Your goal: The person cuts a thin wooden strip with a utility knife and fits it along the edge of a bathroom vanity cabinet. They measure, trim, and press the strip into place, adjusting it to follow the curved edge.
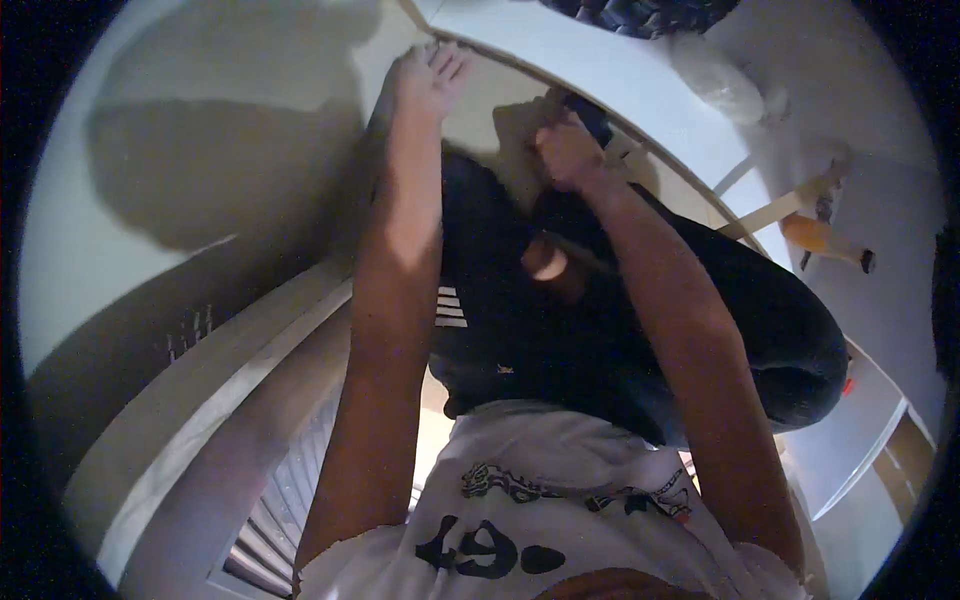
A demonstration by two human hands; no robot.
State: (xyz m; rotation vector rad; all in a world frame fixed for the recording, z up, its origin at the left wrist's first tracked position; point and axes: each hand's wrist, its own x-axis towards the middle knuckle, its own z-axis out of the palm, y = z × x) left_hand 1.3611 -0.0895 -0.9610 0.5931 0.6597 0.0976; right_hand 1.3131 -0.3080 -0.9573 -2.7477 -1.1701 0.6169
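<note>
My left hand [432,82] reaches far forward. Its fingers are stretched out and lie at the pale surface by a thin strip-like edge [500,60]; I see nothing in it. To its right, my right hand [568,152] is closed in a fist. A small dark object [592,118] shows just beyond the knuckles, too dim to name, and what lies inside the fingers is hidden. Both bare forearms pass over my bent legs in dark trousers [740,290]. A bare foot [545,260] shows between them.
A pale wall [70,220] with shadows rises on the left, above a long ledge [190,400] and a slatted grille [300,490]. At the right are a whitish translucent bag [715,80], a wooden strip [785,205] and an orange-and-black object [815,237]. A dark textured thing [650,12] sits at the top.
</note>
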